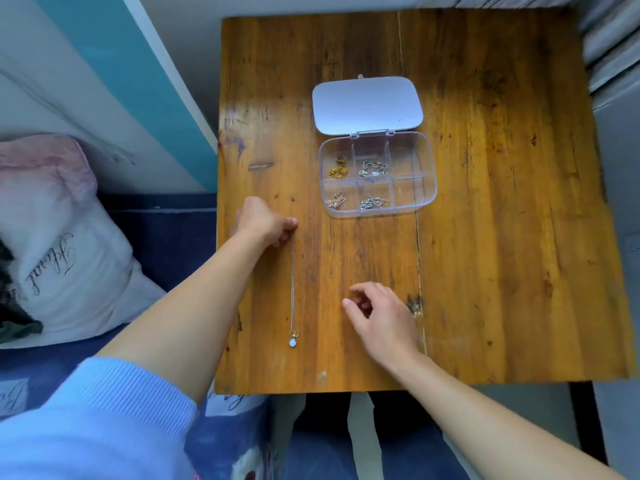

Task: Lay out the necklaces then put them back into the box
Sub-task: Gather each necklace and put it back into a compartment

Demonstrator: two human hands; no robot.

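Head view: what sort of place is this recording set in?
Most likely a bedroom at home. A small worn wooden table stands against a bed with dark blue bedding and a pale pink pillow with script lettering. A clear plastic compartment box of jewellery sits open on the table.

counter (485, 237): brown wood, worn, dark stains | pillow (62, 244): left of counter, white and pink, black script writing | bedsheet (166, 230): dark blue, between pillow and counter | wall panel (131, 81): teal and white, left of counter, behind the pillow
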